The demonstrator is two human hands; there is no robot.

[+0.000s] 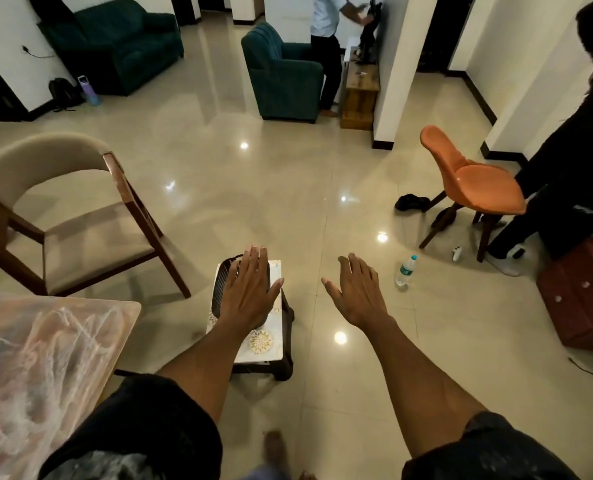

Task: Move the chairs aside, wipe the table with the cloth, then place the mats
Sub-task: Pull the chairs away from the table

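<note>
A small stool stands on the floor in front of me, with white mats with gold flower prints and a dark ribbed mat stacked on it. My left hand is stretched out flat over the dark mat, fingers straight; whether it touches the mat I cannot tell. My right hand hovers open over the bare floor to the right of the stool, holding nothing. The marbled table shows its corner at the lower left. A beige cushioned wooden chair stands behind the table, pulled away from it.
An orange chair stands at the right with a person beside it. A water bottle and a small white object lie on the floor. A dark red case sits at the far right. Green sofas and another person are at the back.
</note>
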